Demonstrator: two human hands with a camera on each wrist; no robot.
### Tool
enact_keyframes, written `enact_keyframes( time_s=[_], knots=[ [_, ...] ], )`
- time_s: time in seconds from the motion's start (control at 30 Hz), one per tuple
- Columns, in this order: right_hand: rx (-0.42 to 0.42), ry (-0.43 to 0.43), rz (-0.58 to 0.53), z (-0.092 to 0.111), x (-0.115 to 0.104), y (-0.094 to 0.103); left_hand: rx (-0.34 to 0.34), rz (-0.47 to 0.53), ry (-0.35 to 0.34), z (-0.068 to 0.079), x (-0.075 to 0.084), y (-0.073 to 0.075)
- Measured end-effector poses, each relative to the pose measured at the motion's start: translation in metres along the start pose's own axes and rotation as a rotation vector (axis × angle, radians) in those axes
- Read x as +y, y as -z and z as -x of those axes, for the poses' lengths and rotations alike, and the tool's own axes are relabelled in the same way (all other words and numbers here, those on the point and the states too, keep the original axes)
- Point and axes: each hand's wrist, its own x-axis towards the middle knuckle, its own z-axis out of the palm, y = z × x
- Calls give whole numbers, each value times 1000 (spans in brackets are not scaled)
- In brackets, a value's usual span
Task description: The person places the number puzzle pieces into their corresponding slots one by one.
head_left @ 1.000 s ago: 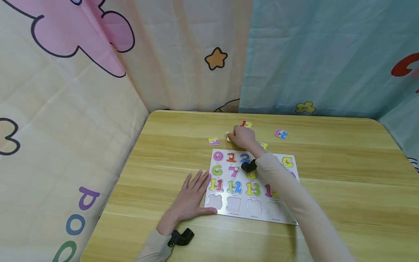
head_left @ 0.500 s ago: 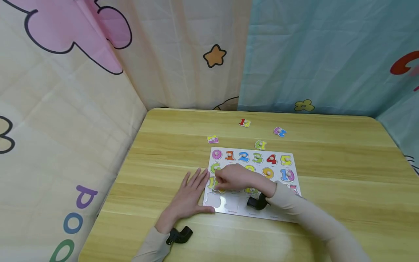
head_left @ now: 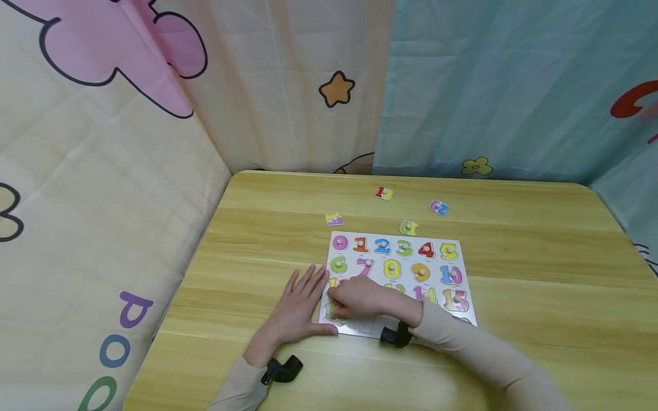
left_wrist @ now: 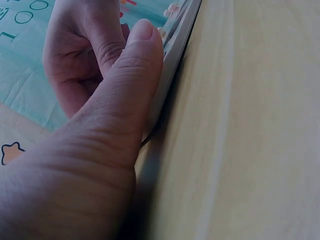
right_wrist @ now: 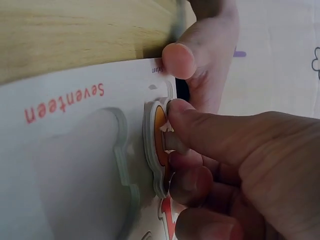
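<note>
A white number puzzle board (head_left: 362,327) lies on the table, with knobbed number pieces in its upper rows. My right hand (head_left: 360,297) is over the board's lower left corner. In the right wrist view its thumb and fingers pinch the knob of a number puzzle piece (right_wrist: 159,137), which is tilted over the recess marked "Sixteen". Its numeral is mostly hidden by the fingers. The recess marked "Seventeen" (right_wrist: 82,170) shows bare beside it. My left hand (head_left: 293,311) lies spread at the board's left edge, its thumb (left_wrist: 142,55) resting on the near corner.
Loose number pieces lie beyond the board: a yellow-and-pink one (head_left: 334,220), a red-and-yellow one (head_left: 383,193), a green-and-yellow one (head_left: 409,228) and a purple-and-blue one (head_left: 439,207). Printed curtains (head_left: 288,114) hang behind the wooden table (head_left: 540,257).
My right hand has picked up a puzzle piece from behind the board and carried it toward me to the lower left corner. The left hand has stayed in place.
</note>
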Motion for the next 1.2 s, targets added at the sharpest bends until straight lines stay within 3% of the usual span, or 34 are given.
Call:
enact_keyframes(
  time_s=[0.27,0.63,1.2],
  knots=[
    [11,18,6,-4,0,-6,5,4,9,0,-1,0],
    [-13,-31,-27,-4,-2,-11,12,-3,11,-1,-1,0],
    [-52,-42,15,-5,-4,-1,0,-6,15,0,0,0]
  ],
)
